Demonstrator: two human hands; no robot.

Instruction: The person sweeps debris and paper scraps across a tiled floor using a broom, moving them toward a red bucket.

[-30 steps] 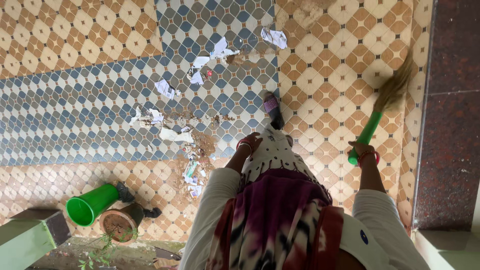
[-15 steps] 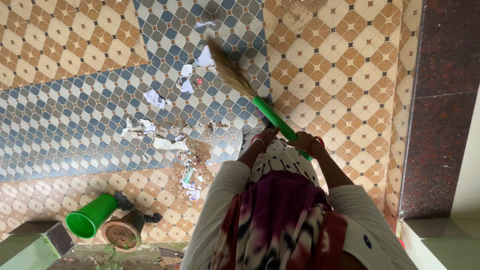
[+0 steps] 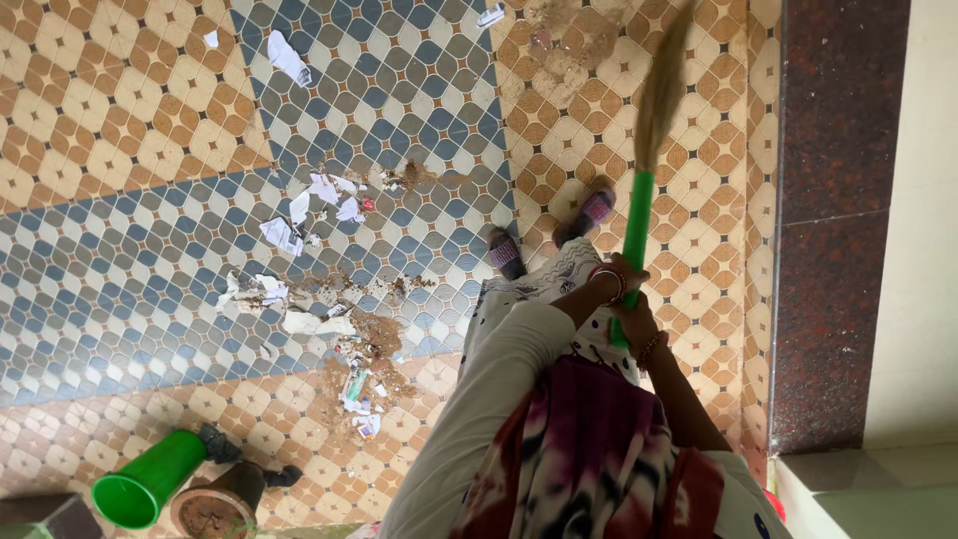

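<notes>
Both my hands grip the green handle of a grass broom (image 3: 637,215). My left hand (image 3: 616,276) is higher on the handle, my right hand (image 3: 639,327) just below it near the end. The broom points away from me, its straw bristles (image 3: 659,90) on the tan tiles ahead of my sandalled feet (image 3: 504,252). Torn paper scraps (image 3: 321,198) and a patch of dirt with litter (image 3: 364,354) lie on the blue and tan tiled floor to my left.
A green plastic pot (image 3: 143,486) lies on its side beside a clay pot (image 3: 212,511) at the lower left. A dark granite strip (image 3: 836,220) and a pale wall run along the right. More dirt (image 3: 564,45) sits on the tiles far ahead.
The broom swung from the far right across to the litter on the left, then back to point straight ahead. My left hand joined my right on the handle.
</notes>
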